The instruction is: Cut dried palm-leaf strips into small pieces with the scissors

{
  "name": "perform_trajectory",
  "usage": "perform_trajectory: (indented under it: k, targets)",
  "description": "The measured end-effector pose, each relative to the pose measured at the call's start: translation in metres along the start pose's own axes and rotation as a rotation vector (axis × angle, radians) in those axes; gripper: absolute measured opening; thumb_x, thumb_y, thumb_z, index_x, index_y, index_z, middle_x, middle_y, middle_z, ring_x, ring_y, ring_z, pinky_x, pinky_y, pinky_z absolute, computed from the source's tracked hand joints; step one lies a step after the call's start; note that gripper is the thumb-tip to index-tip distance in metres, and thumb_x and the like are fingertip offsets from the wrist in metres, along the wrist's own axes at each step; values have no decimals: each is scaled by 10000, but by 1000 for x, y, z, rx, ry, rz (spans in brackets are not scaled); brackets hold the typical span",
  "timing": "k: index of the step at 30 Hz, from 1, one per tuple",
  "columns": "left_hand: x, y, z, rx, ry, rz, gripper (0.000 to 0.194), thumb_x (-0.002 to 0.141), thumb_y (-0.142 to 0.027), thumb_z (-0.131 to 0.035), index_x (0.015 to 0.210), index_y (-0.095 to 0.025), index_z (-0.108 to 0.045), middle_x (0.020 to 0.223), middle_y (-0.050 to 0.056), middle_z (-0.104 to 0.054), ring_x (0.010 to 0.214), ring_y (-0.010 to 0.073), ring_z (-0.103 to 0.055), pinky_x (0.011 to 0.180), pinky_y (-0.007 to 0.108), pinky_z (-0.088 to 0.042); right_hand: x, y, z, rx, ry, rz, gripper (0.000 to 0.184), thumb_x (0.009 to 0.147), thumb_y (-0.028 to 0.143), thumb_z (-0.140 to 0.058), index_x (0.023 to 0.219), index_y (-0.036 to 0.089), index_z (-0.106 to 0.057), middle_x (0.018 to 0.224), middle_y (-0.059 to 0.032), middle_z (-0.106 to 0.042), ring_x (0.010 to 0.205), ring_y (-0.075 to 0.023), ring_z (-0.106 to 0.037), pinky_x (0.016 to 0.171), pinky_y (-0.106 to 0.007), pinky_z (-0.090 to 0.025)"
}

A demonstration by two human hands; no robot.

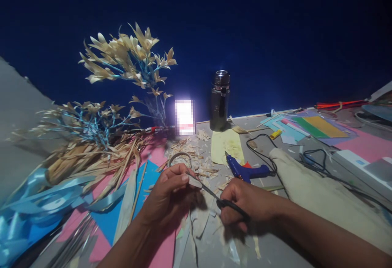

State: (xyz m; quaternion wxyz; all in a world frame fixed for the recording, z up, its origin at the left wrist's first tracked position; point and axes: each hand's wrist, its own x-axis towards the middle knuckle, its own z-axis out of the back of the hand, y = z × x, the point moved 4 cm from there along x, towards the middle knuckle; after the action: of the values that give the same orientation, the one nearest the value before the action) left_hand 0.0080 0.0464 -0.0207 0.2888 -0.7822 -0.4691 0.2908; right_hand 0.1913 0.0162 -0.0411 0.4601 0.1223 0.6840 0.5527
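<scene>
My left hand (170, 188) is closed, pinching a small pale strip of dried husk (194, 182) between thumb and fingers. In my right hand (235, 204) are black-handled scissors (228, 203), gripped by the handles. Their blades reach left to the strip, beside my left fingertips. Whether the blades are apart I cannot tell. Below both hands lie pale scraps and longer thin strips. Just beyond my left hand is a roll of tape (180, 155). A blue glue gun (245, 170) rests past my right hand, partly on a yellow sheet (219, 149).
Dried-husk flowers (128, 55) on blue stems stand at the back left, above piled husks (76, 161) and light-blue ribbon (33, 202). A dark flask (219, 100) stands near the wall beside a bright pixelated screen (184, 117). Cables, a cream cloth (321, 194) and a power strip (361, 174) lie right.
</scene>
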Motion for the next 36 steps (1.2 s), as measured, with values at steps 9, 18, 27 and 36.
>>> perform_trajectory:
  k: [9, 18, 27, 36]
  targets:
    - [2, 10, -1, -41, -117, -23, 204, 726, -150, -819, 772, -178, -622, 638, 1, -682, 564, 102, -620, 568, 197, -508, 17, -6, -8, 462, -137, 121, 242, 702, 327, -778, 734, 142, -626, 612, -5, -641, 442, -80, -517, 414, -183, -386]
    - [0, 42, -6, 101, -82, 51, 267, 705, -268, -852, 732, -172, -605, 569, -6, -635, 523, 97, -555, 556, 200, -464, 10, 9, 0, 685, -396, 386, 405, 612, 250, -868, 885, 165, -582, 707, 20, -622, 590, -112, -583, 564, -224, -451]
    - [-1, 31, -1, 533, -47, 21, 206, 693, -248, -847, 651, -151, -670, 666, 22, -629, 638, 137, -571, 605, 240, -468, 0, 14, 8, 386, -399, 347, 259, 649, 176, -775, 844, 150, -608, 675, 37, -578, 563, -82, -508, 539, -204, -394]
    - [1, 28, -2, 108, -270, -19, 286, 601, -229, -894, 713, -169, -638, 553, -24, -616, 498, 122, -576, 521, 233, -446, 17, -5, -9, 386, -251, 218, 493, 807, 613, -687, 873, 126, -645, 685, -15, -626, 436, -57, -431, 417, -192, -308]
